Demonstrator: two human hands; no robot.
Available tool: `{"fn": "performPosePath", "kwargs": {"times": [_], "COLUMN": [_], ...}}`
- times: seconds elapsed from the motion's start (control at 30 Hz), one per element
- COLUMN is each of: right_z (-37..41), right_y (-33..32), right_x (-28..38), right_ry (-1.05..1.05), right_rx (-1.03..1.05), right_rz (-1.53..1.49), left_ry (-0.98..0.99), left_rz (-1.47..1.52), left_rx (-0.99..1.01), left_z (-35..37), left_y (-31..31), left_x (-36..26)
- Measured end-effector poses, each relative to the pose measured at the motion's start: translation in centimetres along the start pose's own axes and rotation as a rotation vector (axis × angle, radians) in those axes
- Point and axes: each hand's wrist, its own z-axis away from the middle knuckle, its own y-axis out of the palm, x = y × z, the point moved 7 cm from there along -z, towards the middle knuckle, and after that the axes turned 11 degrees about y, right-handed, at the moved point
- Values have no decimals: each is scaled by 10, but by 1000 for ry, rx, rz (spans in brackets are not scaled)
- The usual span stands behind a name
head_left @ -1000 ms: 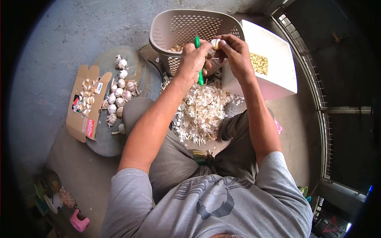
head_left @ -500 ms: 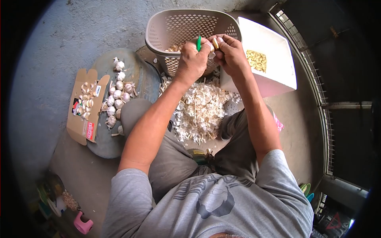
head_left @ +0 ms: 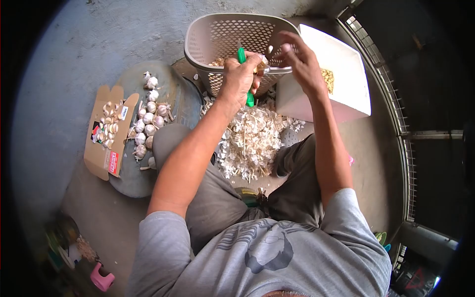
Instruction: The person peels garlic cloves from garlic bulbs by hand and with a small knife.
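Note:
My left hand (head_left: 238, 79) is wrapped round a green-handled knife (head_left: 241, 55), its narrow blade pointing up and away from me. Garlic (head_left: 263, 62) shows at the thumb and fingertips of the same hand, over the near rim of the tall perforated basket (head_left: 198, 37). My right hand (head_left: 306, 64) is raised by the basket's right side, fingers apart and a little blurred. Just left of its fingertips, a small pale garlic clove (head_left: 270, 49) appears against the basket's inside, apart from both hands. Unpeeled cloves (head_left: 216, 62) lie inside the basket.
A white foam box (head_left: 341, 49) holding peeled cloves (head_left: 327, 80) stands at right. Below the basket spreads a heap of garlic skins (head_left: 250, 143). On my left, whole garlic bulbs (head_left: 148, 119) and an open cardboard box (head_left: 99, 153) with cloves rest on a rounded grey surface (head_left: 126, 180).
My right hand has come away from the left, moving right and opening. The pale clove has left its fingers. My left hand has turned, showing more of the green knife.

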Motion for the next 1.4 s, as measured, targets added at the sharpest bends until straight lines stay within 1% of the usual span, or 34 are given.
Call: {"fn": "performPosePath", "kwargs": {"times": [0.03,0.07,0.1,0.17,0.27,0.37,0.5,0.6,0.7,0.8,0.87,0.93,1.0,1.03,1.07,1.17,1.2,1.3,1.37,1.4], "right_z": [13,20,23,24,16,9,13,13,14,16,15,15,18,21,24,14,7,5,14,20], "right_y": [15,28,34,31,18,8,13,19,23,19,11,5,3,5,5,-2,-10,-12,12,23], "right_x": [12,15,17,16,8,-10,-9,-2,0,-7,-8,-7,-8,-9,-13,-12,-13,-10,-6,1], "right_ry": [89,146,42,18,175,230,277,199,192,259,280,295,299,300,295,236,212,144,205,240], "right_rx": [152,262,176,135,138,215,408,365,343,403,383,383,619,735,774,579,303,-40,204,260], "right_rz": [-119,-59,12,79,-159,-408,-529,-463,-369,-374,-438,-479,-381,-328,-302,-384,-355,59,-48,16], "left_ry": [-2,-7,-17,-20,-44,-67,-43,15,52,61,78,30,10,19,27,10,-2,-48,-21,-10], "left_rz": [-2,-4,-8,9,45,65,49,-34,-87,-107,-110,-74,-40,-49,-58,-114,-136,-195,-201,-205], "left_rx": [-4,-5,-1,8,26,27,38,87,106,90,80,14,-50,-36,-21,27,43,17,26,32], "left_z": [-1,-2,-2,0,-3,-3,-2,-2,2,2,0,-3,-5,-6,-7,-6,-5,-4,-5,-5], "left_y": [-2,-3,-2,0,-2,-2,-2,2,5,1,-2,-7,-11,-11,-11,-11,-10,-11,-9,-7], "left_x": [0,0,2,2,1,-4,-7,-11,-14,-11,-12,-13,-15,-17,-17,-16,-14,-8,-11,-12]}}
